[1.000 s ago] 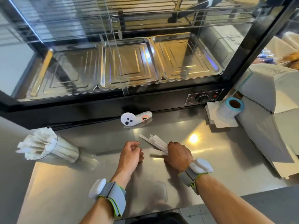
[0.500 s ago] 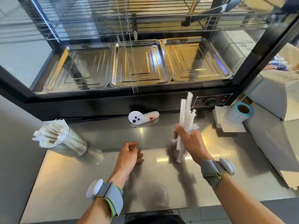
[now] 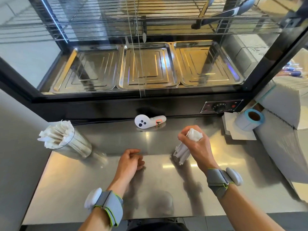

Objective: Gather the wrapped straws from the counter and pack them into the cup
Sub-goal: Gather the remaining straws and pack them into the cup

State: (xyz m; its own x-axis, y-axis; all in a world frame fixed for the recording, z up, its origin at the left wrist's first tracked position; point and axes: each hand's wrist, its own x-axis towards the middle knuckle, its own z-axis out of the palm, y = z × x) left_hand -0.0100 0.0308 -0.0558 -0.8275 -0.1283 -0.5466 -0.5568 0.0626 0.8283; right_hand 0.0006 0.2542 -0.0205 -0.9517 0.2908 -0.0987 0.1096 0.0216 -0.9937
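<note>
While the left hand lies loosely curled and empty, the right hand grips wrapped straws upright.

No text is legible: the orange-edged sticker on the white plastic controller and the markings on the black control panel are too small to read.

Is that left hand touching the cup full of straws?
Apart. The head view shows the left hand right of the cup, with a stretch of bare steel counter between them.
</note>
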